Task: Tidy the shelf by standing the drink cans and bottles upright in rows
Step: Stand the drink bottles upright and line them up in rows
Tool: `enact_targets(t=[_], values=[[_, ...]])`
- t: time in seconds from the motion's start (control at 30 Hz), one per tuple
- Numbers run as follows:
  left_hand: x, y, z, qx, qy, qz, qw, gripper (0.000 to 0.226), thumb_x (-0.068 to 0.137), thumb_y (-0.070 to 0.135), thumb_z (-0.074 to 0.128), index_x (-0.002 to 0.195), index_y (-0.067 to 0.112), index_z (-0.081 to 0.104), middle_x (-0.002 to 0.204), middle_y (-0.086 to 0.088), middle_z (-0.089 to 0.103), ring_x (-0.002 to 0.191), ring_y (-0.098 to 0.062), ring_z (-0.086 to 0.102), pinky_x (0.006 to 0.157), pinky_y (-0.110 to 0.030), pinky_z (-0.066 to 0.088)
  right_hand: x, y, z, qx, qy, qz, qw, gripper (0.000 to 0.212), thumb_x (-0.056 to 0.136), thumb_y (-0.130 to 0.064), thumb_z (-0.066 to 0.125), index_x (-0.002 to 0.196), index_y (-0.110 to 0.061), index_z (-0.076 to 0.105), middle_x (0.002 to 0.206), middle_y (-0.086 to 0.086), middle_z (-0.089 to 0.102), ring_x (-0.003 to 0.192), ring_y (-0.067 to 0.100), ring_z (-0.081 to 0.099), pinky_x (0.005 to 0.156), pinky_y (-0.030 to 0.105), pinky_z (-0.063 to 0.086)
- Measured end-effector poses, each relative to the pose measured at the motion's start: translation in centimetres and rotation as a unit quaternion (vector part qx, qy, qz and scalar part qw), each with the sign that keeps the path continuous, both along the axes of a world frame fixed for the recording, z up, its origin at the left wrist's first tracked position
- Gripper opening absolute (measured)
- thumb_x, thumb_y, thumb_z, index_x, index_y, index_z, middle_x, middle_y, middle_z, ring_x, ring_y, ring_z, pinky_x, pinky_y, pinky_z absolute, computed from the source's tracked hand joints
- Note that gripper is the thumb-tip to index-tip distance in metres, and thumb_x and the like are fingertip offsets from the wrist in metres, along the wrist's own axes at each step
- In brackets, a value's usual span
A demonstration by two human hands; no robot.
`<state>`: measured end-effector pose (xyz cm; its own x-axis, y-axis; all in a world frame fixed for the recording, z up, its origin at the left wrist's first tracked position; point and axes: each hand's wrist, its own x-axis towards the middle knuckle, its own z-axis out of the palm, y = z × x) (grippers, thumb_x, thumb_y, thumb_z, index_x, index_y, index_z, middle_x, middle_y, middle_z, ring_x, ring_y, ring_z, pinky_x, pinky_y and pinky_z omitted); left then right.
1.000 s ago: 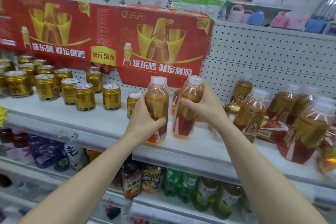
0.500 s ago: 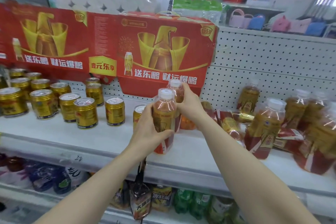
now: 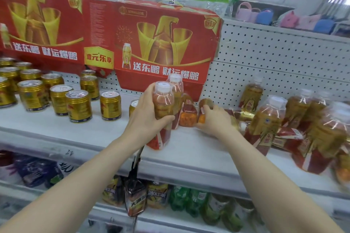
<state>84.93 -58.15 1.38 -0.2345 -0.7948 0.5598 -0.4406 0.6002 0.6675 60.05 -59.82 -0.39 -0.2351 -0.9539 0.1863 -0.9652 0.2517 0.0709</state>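
Note:
My left hand [image 3: 146, 117] grips an upright amber drink bottle [image 3: 162, 100] with a white cap and red-gold label near the front of the white shelf [image 3: 189, 153]. A second upright bottle [image 3: 177, 89] stands right behind it. My right hand [image 3: 214, 119] holds a toppled bottle [image 3: 203, 108] lying on the shelf, beside another fallen bottle [image 3: 187, 113]. Gold drink cans [image 3: 78, 106] stand upright in rows at the left. More bottles [image 3: 265, 125] stand or lie at the right.
A red promotional carton [image 3: 161, 43] hangs over the back of the shelf against the white pegboard [image 3: 274, 58]. A lower shelf holds green and tea bottles [image 3: 189, 200]. Toilet rolls and goods sit on top. Bare shelf surface shows between the cans and my left hand.
My right hand let go of the rear bottle, which now stands behind the front one, and moved right and down onto a toppled bottle. My left hand keeps its hold.

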Motion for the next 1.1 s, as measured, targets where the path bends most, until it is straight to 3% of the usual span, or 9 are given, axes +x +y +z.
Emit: enact_targets(t=[0.1, 0.4, 0.6, 0.73, 0.8, 0.97, 1.1], values=[[-0.4, 0.2, 0.0, -0.007, 0.004, 0.014, 1.000, 0.097, 0.072, 0.034, 0.082, 0.148, 0.029, 0.023, 0.143, 0.007, 0.045, 0.131, -0.012, 0.043, 0.107, -0.042, 0.043, 0.4, -0.2, -0.8, -0.062, 0.011, 0.006, 0.998, 0.054, 0.087, -0.048, 0.059, 0.130, -0.016, 0.048, 0.125, 0.017, 0.056, 0.112, 0.035, 0.050, 0.089, 0.039, 0.044], [-0.6, 0.8, -0.1, -0.002, 0.012, 0.027, 1.000, 0.094, 0.075, 0.032, 0.081, 0.149, 0.030, 0.022, 0.143, 0.009, 0.044, 0.129, -0.010, 0.044, 0.105, -0.036, 0.043, 3.1, 4.6, -0.3, -0.073, -0.093, -0.007, 0.993, 0.055, 0.074, -0.037, 0.065, 0.122, -0.020, 0.042, 0.119, 0.015, 0.044, 0.110, 0.035, 0.039, 0.093, 0.042, 0.036], [-0.4, 0.8, 0.0, -0.002, 0.008, 0.023, 1.000, 0.095, 0.076, 0.031, 0.082, 0.150, 0.027, 0.022, 0.146, 0.006, 0.042, 0.131, -0.013, 0.042, 0.106, -0.034, 0.040, 3.6, 8.7, 1.9, -0.006, -0.093, -0.036, 0.995, 0.063, 0.078, -0.049, 0.062, 0.130, -0.018, 0.041, 0.126, 0.015, 0.045, 0.118, 0.036, 0.043, 0.089, 0.042, 0.041], [-0.1, 0.9, 0.2, -0.001, -0.004, 0.016, 1.000, 0.095, 0.077, 0.029, 0.081, 0.151, 0.026, 0.022, 0.145, 0.003, 0.042, 0.131, -0.014, 0.041, 0.103, -0.031, 0.039, 3.7, 7.3, 2.3, -0.022, -0.132, -0.089, 0.987, 0.078, 0.080, -0.061, 0.061, 0.136, -0.012, 0.038, 0.115, 0.013, 0.057, 0.105, 0.033, 0.056, 0.074, 0.037, 0.048], [0.3, 1.5, 0.4, -0.031, -0.030, 0.042, 0.998, 0.093, 0.080, 0.026, 0.079, 0.152, 0.021, 0.021, 0.146, -0.002, 0.038, 0.133, -0.018, 0.039, 0.107, -0.036, 0.040, 3.7, 6.7, 2.2, -0.034, -0.154, -0.098, 0.983, 0.070, 0.086, -0.053, 0.059, 0.139, -0.011, 0.038, 0.114, 0.012, 0.060, 0.105, 0.032, 0.058, 0.071, 0.035, 0.046], [-0.3, 4.2, 1.0, -0.255, -0.041, 0.066, 0.964, 0.071, 0.081, 0.005, 0.071, 0.145, 0.008, 0.039, 0.141, -0.011, 0.041, 0.131, -0.025, 0.038, 0.112, -0.036, 0.036, 2.0, 7.4, 2.6, -0.087, -0.154, -0.084, 0.981, 0.048, 0.094, -0.049, 0.038, 0.125, -0.016, 0.053, 0.115, 0.014, 0.063, 0.106, 0.037, 0.057, 0.079, 0.041, 0.050], [-3.7, 5.4, 0.6, -0.240, -0.079, -0.001, 0.968, 0.063, 0.084, 0.010, 0.071, 0.142, 0.010, 0.046, 0.136, -0.009, 0.048, 0.127, -0.023, 0.044, 0.112, -0.033, 0.036, -0.3, 10.0, 2.3, -0.075, -0.096, -0.098, 0.988, 0.041, 0.097, -0.028, 0.043, 0.134, -0.013, 0.051, 0.127, 0.017, 0.056, 0.116, 0.038, 0.050, 0.088, 0.043, 0.046]])
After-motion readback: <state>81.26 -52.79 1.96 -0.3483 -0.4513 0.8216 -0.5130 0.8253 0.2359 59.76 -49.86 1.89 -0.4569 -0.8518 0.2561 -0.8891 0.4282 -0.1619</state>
